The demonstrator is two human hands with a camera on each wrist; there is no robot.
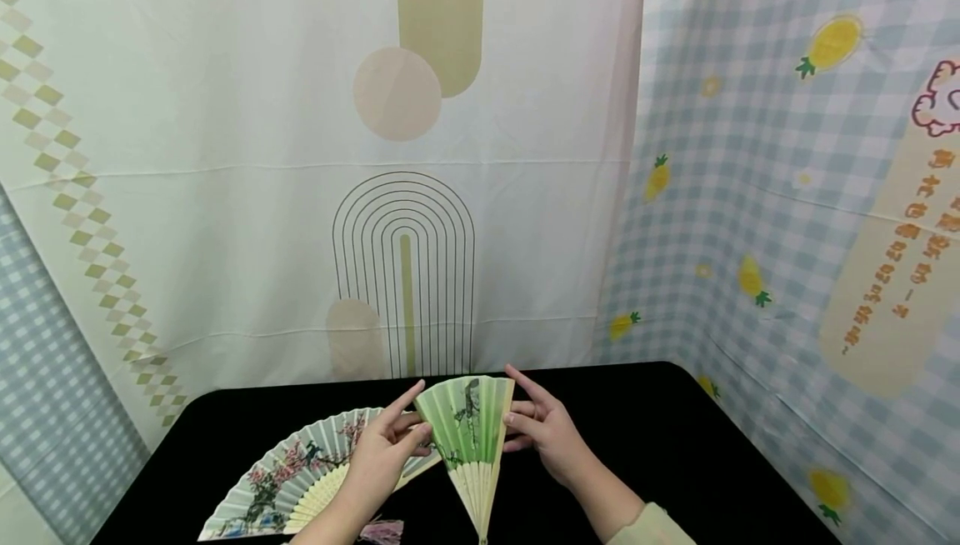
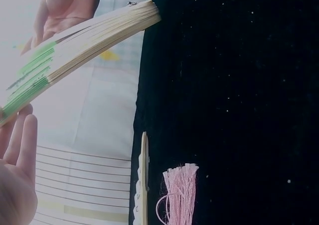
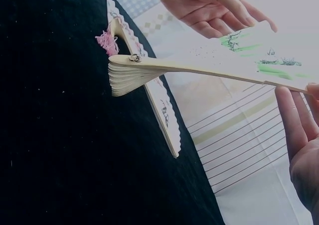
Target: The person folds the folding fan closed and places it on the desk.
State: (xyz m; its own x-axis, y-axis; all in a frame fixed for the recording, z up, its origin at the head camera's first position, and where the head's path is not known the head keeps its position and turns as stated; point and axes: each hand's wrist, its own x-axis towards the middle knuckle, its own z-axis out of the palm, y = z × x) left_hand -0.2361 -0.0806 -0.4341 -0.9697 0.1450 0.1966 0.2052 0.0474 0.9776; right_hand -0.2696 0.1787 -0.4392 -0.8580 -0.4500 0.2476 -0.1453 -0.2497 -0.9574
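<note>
Raised over the table between both hands is a green folding fan, partly spread, with dark painted marks and pale ribs. Its narrow rib end points down toward me, and a small metal pivot shows there in the right wrist view. My left hand pinches the fan's left edge between thumb and fingers, index finger reaching up along the leaf. On the opposite edge, my right hand pinches the outer rib, its index finger extended to the upper corner. Behind my left hand lies a white folding fan with painted blossoms, spread wide.
A pink tassel lies beside the white fan at the near side. Everything rests on a black-covered table. A white patterned curtain hangs behind it, and a blue checked curtain with pineapples stands along the right.
</note>
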